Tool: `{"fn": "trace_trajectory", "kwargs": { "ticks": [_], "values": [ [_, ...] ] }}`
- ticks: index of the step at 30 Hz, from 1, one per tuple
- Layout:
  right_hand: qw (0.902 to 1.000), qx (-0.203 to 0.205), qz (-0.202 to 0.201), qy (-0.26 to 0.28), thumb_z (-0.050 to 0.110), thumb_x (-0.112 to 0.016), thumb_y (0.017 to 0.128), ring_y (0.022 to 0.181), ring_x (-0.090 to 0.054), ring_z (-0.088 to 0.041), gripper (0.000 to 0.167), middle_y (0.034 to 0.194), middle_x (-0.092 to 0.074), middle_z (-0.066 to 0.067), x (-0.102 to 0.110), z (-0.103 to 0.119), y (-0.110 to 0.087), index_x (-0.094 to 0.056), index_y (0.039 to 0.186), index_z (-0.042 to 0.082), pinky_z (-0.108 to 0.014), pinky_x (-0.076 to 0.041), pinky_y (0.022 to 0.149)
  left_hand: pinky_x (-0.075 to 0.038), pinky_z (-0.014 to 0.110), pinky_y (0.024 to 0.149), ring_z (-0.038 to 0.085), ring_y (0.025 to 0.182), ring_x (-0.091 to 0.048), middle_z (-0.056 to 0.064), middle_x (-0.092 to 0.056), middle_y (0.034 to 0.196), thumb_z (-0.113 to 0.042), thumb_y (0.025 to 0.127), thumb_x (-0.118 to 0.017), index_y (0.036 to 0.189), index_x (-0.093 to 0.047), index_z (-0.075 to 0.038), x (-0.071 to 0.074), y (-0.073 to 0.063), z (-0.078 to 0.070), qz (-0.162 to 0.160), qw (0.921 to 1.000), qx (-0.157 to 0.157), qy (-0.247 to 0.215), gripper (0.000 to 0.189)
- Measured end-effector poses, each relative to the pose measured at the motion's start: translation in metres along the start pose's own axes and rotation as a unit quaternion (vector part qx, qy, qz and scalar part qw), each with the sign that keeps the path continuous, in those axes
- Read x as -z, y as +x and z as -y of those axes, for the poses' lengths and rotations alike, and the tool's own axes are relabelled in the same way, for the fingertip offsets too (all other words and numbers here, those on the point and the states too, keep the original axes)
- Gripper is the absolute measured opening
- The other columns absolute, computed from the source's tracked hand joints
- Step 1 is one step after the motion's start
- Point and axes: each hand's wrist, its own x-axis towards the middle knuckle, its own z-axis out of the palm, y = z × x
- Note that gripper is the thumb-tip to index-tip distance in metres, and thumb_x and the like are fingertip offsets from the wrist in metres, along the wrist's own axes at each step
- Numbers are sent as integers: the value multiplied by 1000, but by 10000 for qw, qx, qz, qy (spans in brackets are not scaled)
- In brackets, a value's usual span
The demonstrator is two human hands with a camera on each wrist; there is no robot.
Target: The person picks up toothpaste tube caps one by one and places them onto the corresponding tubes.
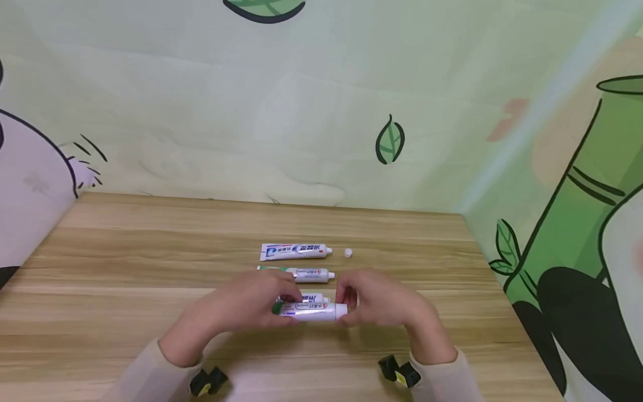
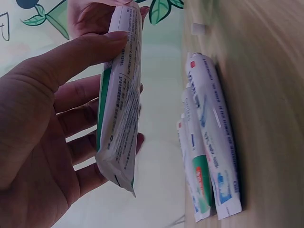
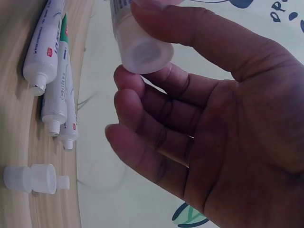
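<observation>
My left hand point(image 1: 248, 298) holds a white toothpaste tube point(image 1: 311, 312) with a green end, thumb on one side and fingers behind it. The tube lies level above the table, its white cap point(image 3: 145, 53) still on and pointing right. Thumb and fingers of my right hand point(image 1: 389, 298) pinch the tube at this cap; the other fingers are loosely bent. Beyond the hands, three toothpaste tubes lie in a row with bare nozzles: a blue-and-white one point(image 1: 296, 252) at the back, a green-ended one point(image 1: 308, 275) in the middle, and a nearer one point(image 2: 213, 128) partly hidden behind the held tube.
Three loose white caps stand on the wooden table point(image 1: 125, 279) right of the nozzles; the back cap point(image 1: 348, 253) shows in the head view, while my right hand hides the others. A printed cloth wall point(image 1: 311, 128) rises behind the table and along its sides.
</observation>
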Motion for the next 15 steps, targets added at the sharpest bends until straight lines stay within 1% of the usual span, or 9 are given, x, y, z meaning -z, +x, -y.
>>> {"fn": "trace_trajectory", "kwargs": {
  "ticks": [3,5,10,15],
  "values": [
    [10000,28,62,-48,17,-89,77,72,-54,-7,24,79,-62,7,-4,-1,2,-66,84,21,-22,-47,66,-53,25,75,3,82,-56,-10,-68,96,-32,86,-84,104,-78,-18,-4,-2,1,-24,9999,-61,120,24],
    [9999,12,90,-110,18,-90,77,71,-52,-5,25,78,-61,6,-6,-2,4,-66,84,21,-22,-46,65,-53,24,74,2,81,-56,-10,-69,96,-33,86,-84,104,-78,-17,-7,-2,1,10,9998,-48,181,25],
    [9994,-79,182,-282,22,-92,75,71,-51,-6,29,79,-62,3,-11,-2,6,-64,83,22,-23,-45,64,-53,25,72,1,79,-55,-11,-69,97,-37,85,-83,103,-78,-18,-12,0,1,121,9994,74,315,26],
    [9984,-226,322,-403,24,-92,73,71,-52,-7,31,77,-60,8,-14,-2,8,-63,83,23,-24,-45,64,-56,29,78,3,85,-59,-12,-69,98,-40,85,-83,103,-78,-19,-14,1,0,197,9989,127,396,28]
  ]
}}
